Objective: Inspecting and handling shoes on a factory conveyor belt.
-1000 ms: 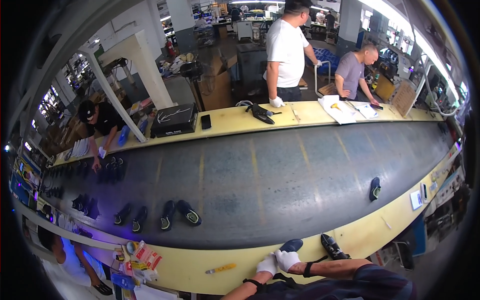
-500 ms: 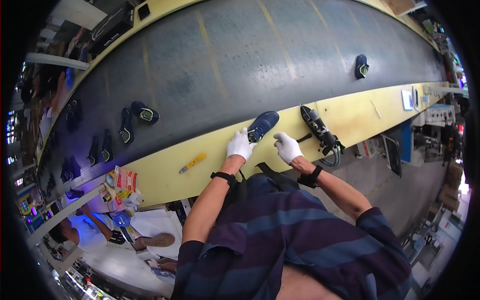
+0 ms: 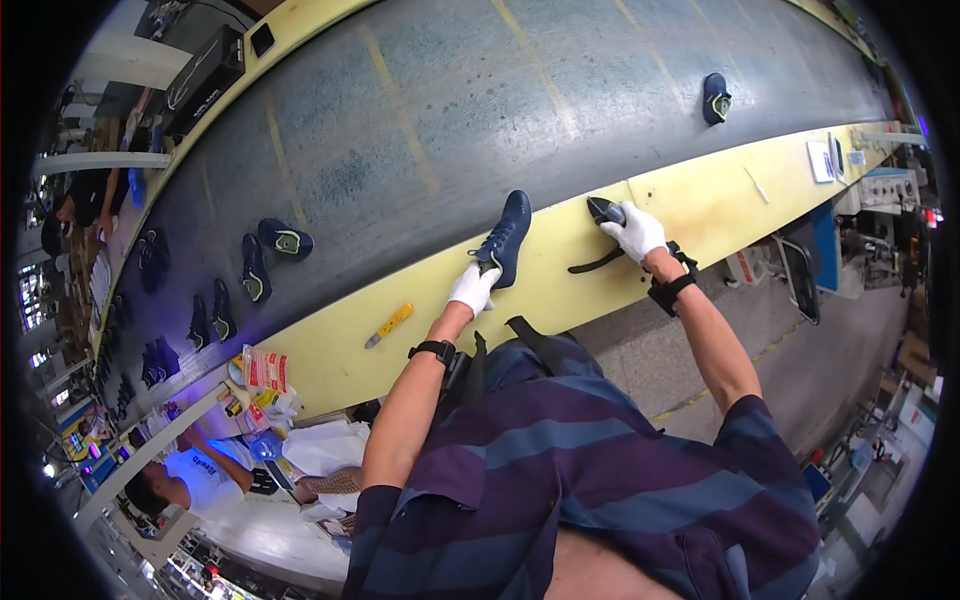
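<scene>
Gloved left hand (image 3: 473, 288) grips a navy shoe (image 3: 511, 235) at its heel end; right hand (image 3: 637, 235) grasps a black device (image 3: 599, 208). A loose heel grip could let the shoe twist.

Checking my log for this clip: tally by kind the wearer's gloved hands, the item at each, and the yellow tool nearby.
Left hand and right hand, gloved: 2
Navy shoe: 1
Black device: 1
Yellow tool: 1
Total: 5

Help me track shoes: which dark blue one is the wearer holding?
The dark blue shoe at the yellow ledge, its heel end in the left hand; the other clearly visible blue shoes are on the dark belt.
</scene>
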Tool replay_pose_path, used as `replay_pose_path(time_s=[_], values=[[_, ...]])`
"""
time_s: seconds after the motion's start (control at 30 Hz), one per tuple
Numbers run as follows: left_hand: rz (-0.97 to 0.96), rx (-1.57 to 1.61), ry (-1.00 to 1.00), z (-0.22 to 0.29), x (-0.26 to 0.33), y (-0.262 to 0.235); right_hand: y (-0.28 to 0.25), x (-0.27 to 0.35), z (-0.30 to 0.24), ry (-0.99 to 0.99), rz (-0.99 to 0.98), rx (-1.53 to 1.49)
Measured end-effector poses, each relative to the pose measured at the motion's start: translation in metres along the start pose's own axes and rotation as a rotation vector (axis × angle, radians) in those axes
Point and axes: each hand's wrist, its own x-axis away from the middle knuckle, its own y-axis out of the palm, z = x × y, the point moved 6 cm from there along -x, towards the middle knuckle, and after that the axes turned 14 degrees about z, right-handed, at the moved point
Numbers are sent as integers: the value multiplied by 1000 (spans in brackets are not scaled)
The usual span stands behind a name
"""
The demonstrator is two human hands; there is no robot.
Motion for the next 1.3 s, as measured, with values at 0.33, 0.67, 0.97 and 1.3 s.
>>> replay_pose_path(time_s=[0.33, 0.67, 0.97, 1.3], values=[[19, 178, 58, -15, -15, 11, 35, 59, -175, -103, -313, -193], [19, 63, 38, -13, -11, 5, 56, 61, -163, -114, -218, -160], [41, 64, 26, -15, -7, 3, 6, 12, -53, 206, -72, -40], [-39, 111, 46, -6, -5, 2, 50, 4, -136, -177, 75, -200]])
